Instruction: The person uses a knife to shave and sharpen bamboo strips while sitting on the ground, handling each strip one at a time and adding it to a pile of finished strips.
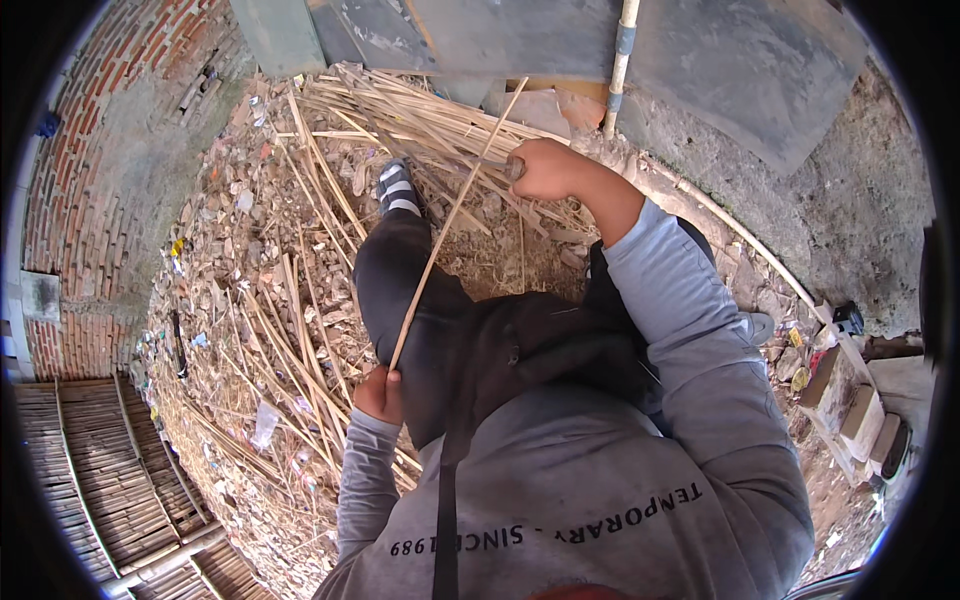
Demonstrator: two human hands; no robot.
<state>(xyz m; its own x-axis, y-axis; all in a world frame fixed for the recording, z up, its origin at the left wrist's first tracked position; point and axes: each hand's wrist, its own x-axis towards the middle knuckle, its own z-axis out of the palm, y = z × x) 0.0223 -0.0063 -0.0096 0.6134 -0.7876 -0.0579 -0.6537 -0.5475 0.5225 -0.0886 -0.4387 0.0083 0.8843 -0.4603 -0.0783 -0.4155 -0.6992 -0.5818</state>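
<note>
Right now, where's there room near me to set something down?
The barest-looking patch is brown ground between your left leg and right leg, though bits litter it. The pile of strips borders its far side, near your right hand. It's crowded left of your left leg: loose strips and rubble cover the ground.

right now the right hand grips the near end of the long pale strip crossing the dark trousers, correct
Wrong hand: the head view shows the left hand gripping the near end of the long pale strip crossing the dark trousers.
</note>
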